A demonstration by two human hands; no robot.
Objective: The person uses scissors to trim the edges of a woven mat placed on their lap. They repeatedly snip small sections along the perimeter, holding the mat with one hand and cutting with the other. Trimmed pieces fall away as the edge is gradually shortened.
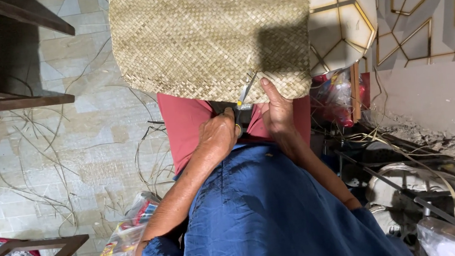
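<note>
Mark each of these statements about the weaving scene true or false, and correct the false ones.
1. The left hand holds scissors at the edge of the woven mat. True.
2. The right hand rests flat on the floor. False: its thumb presses on the mat's lower edge.
3. The mat lies over a red cloth on the lap. True.
4. The mat is bright green plastic. False: it is pale, straw-coloured plaited strips.
5. Loose strands lie on the tiled floor. True.
</note>
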